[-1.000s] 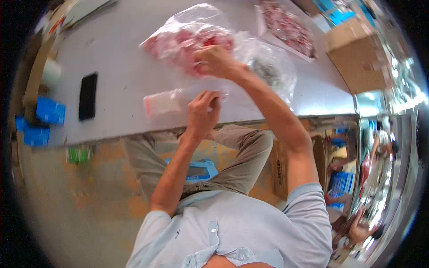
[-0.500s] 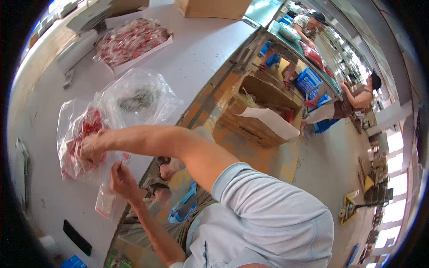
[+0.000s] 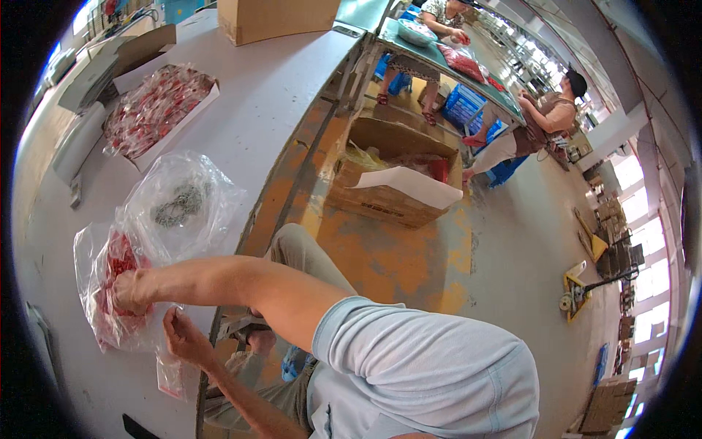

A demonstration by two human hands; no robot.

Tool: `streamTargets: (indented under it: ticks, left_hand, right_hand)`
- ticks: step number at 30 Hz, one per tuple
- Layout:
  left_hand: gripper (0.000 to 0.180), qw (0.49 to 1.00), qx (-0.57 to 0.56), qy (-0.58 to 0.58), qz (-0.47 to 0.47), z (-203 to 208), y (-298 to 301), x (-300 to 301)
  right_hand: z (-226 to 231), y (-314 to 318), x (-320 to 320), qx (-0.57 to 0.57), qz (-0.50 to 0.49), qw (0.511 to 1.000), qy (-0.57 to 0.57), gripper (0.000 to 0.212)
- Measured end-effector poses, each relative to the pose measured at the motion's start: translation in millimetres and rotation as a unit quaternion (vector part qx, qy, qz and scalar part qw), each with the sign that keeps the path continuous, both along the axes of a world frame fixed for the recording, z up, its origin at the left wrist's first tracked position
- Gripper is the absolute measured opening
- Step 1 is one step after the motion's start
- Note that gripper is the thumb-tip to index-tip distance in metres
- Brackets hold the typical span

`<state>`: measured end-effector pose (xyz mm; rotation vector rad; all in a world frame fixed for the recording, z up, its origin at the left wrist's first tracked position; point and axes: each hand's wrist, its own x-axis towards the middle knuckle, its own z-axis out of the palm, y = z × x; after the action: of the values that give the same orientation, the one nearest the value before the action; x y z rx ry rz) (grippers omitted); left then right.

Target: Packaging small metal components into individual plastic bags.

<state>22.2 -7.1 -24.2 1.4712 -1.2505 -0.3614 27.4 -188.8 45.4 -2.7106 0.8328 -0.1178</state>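
My right hand (image 3: 133, 291) reaches across the table into a clear plastic bag (image 3: 86, 282) of small red pieces (image 3: 121, 256). Its fingers are down among the pieces and mostly hidden. Nearer to me, my left hand (image 3: 186, 338) hovers by the table edge, with thumb and fingertips pinched together. Whatever they may hold is too small to make out. Just below that hand lies a small clear packet (image 3: 171, 377) with something reddish in it. Beyond the red pieces, a second clear bag (image 3: 219, 192) holds a heap of small grey metal-looking pieces (image 3: 179, 205).
A shallow tray (image 3: 183, 121) piled with clear-wrapped red items stands farther back, near a cardboard box (image 3: 274, 20). An open carton (image 3: 391, 197) sits on the floor to the right. Two people work at a green-topped table (image 3: 497, 91). A yellow pallet jack (image 3: 574, 293) stands far right.
The view has swung, so the table's things sit lower and farther left. My right hand stays in the bag of red pieces, and my left stays pinched beside it.
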Motion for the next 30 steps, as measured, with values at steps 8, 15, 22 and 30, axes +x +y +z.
streamTargets:
  ticks: [8,15,22,30]
  left_hand:
    - [0.020,0.998,0.055,-0.005,0.029,-4,5,9]
    - [0.019,1.000,0.010,-0.004,0.002,9,7,-6]
    - [0.024,0.998,0.035,0.001,-0.058,-6,4,5]
    - [0.022,0.996,0.002,-0.007,-0.091,-4,8,2]
  right_hand:
    - [20,48,-66,-0.071,0.125,0.911,-0.387,0.007]
    - [3,74,-156,-0.020,0.098,0.932,-0.349,0.010]
    - [5,79,-162,-0.078,0.101,0.923,-0.363,0.011]
    - [8,85,-172,-0.071,0.089,0.911,-0.396,0.011]
